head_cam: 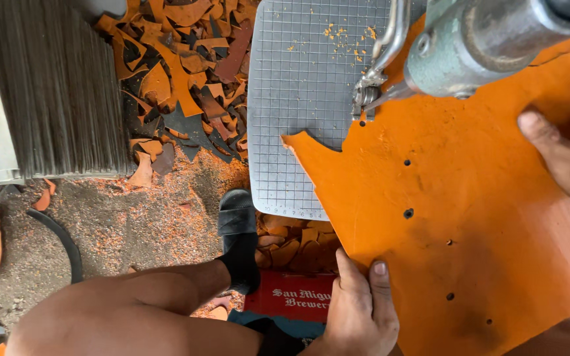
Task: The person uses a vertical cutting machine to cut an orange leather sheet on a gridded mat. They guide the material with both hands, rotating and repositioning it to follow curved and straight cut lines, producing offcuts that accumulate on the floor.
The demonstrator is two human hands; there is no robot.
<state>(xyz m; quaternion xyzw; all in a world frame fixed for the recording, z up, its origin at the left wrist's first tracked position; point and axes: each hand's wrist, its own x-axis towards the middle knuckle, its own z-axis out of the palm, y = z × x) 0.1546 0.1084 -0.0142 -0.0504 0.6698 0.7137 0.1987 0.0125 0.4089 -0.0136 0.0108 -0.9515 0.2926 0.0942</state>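
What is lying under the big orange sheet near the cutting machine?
The orange sheet lies partly on a grey gridded table, whose left part shows. The covered part of the table cannot be seen.

We are looking at a bright orange sheet, dotted with small dark holes and smudged darker toward its near edge. It is lying over a pale grey plate ruled in a fine square grid and speckled with orange crumbs at its far edge. The machine head is showing dull grey-green metal. Scraps on the floor are mixing orange, brown and black. We are wearing a black sandal.
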